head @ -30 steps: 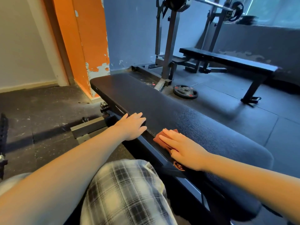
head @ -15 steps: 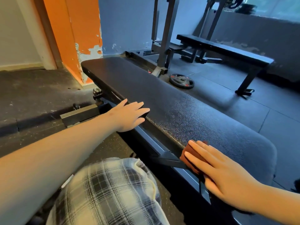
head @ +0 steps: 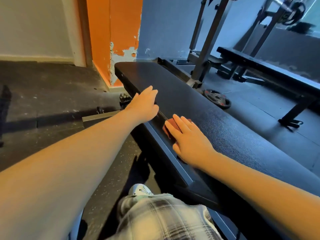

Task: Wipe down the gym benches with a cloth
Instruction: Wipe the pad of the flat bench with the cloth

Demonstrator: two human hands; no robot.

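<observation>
The right hand [head: 192,141], fingers [head: 179,123] straight, presses a reddish-brown cloth [head: 170,125] beneath them onto the black padded worktop [head: 225,135]. Just beyond, the left hand [head: 143,105] rests relaxed fingers on its edge, holding nothing.

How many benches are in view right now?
2. One black bench lies under the left hand and right hand; a second bench stands far right, beyond the rack. More may sit outside the frame.

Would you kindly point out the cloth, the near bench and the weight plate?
cloth [head: 169,126]: head view, its uncovered corner.
near bench [head: 225,135]: head view, top of the pad.
weight plate [head: 216,99]: head view, its upper face.
</observation>
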